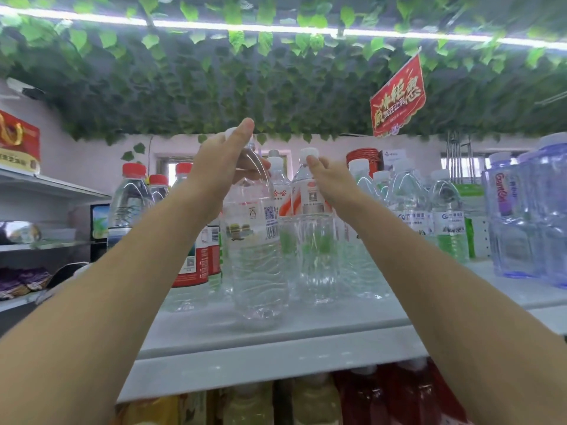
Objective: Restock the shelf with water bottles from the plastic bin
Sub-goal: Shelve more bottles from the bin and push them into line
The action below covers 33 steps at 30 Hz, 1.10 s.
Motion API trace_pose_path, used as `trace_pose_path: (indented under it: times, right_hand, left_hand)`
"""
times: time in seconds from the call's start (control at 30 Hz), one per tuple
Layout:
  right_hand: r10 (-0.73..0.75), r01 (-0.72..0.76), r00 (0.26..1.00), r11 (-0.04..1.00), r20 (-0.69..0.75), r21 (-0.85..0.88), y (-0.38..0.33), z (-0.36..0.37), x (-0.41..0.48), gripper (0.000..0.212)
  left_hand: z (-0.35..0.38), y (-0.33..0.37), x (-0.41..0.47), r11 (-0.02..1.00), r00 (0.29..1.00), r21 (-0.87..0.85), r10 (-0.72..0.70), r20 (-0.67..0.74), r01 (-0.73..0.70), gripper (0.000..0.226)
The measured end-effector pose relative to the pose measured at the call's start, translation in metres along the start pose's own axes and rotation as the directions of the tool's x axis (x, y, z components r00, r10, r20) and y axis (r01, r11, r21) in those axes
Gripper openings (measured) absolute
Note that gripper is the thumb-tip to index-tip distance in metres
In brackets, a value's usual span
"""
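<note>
Red box (18, 142) sitting on an upper-left ledge, with dark snack packs (21, 282) lying lower down at the left edge. Red-capped bottles (130, 204) standing at centre-left on the white shelf (276, 342), just left of the left hand (221, 162). Left hand wrapping the neck and shoulder of a clear bottle (256, 250), thumb reaching over its white cap, fingers curling behind; bottle upright, its base resting on or just above the shelf near the front edge, hard telling which. Right hand (329, 180) at centre, loosely open, fingertips touching the neck just under the cap of a second bottle (311, 228), orange-labelled, standing on the shelf just right of the first; not closing around it. More white-capped bottles (429, 207) crowding behind and to the right. Red sign (398, 98) hanging from the leafy ceiling at upper right. Large bluish jugs (527, 216) standing at the right edge. Yellow and red drinks (383, 397) lining the shelf below, along the bottom of the frame.
</note>
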State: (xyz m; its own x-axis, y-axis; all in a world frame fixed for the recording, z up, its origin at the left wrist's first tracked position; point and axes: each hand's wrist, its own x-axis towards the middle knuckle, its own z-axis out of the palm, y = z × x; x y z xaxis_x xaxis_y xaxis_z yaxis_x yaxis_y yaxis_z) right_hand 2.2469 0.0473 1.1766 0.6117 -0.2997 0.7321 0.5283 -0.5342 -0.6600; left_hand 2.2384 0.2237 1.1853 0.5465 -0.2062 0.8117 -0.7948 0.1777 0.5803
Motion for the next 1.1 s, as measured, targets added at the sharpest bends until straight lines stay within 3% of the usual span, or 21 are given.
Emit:
trace_pose_path:
  times: [0.17, 0.43, 0.63, 0.77, 0.97, 1.1]
  right_hand:
    - [-0.079, 0.071, 0.996, 0.970, -0.029, -0.233, 0.008, 0.006, -0.019, 0.071]
    - [-0.093, 0.020, 0.982, 0.915, -0.163, -0.402, 0.011, 0.011, -0.032, 0.082]
    - [-0.162, 0.002, 0.967, 0.780, -0.198, -0.625, 0.012, 0.014, -0.032, 0.089]
    - [-0.129, -0.003, 0.976, 0.800, -0.177, -0.601, 0.012, 0.013, -0.025, 0.079]
    - [0.002, -0.022, 0.999, 0.895, -0.045, -0.445, 0.005, 0.007, -0.024, 0.043]
    - [0.037, -0.059, 0.995, 0.967, -0.093, -0.248, 0.011, 0.007, -0.026, 0.051]
  left_hand:
    - [0.002, 0.000, -0.004, 0.999, 0.999, -0.032, 0.034, -0.026, -0.035, 0.027]
    - [0.003, 0.004, -0.011, 0.997, 0.999, -0.068, 0.024, -0.032, -0.026, 0.024]
    - [-0.001, 0.000, -0.016, 0.998, 0.999, -0.061, 0.000, -0.035, -0.002, 0.027]
    - [-0.006, 0.000, -0.019, 0.999, 0.999, -0.041, -0.010, -0.036, 0.008, 0.026]
    - [-0.017, -0.001, -0.019, 1.000, 0.997, -0.012, -0.026, -0.068, 0.025, 0.027]
    - [-0.022, 0.001, -0.017, 0.999, 0.996, 0.010, -0.036, -0.078, 0.037, 0.040]
